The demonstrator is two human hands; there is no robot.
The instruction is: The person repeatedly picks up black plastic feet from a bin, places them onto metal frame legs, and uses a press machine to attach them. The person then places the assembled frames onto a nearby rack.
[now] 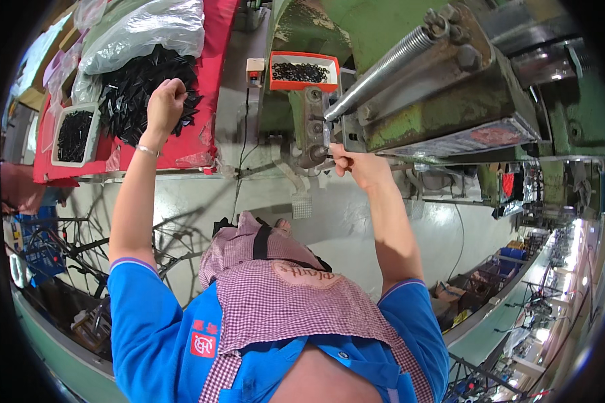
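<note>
My left hand is over a heap of flat black pieces on a red-covered table. Its fingers are curled together, and I cannot make out what is in them. My right hand is at the green machine, beside a greasy metal tooling block. Thumb and fingers are pinched close to the block's lower end; whatever they hold is too small or hidden to name. Just beyond the block, an orange-red box holds many small black rings.
Clear plastic sheeting lies behind the heap, and a white tub of thin black parts stands left on the red table. A thick threaded rod slants above the right hand. Below the machine is a foot pedal.
</note>
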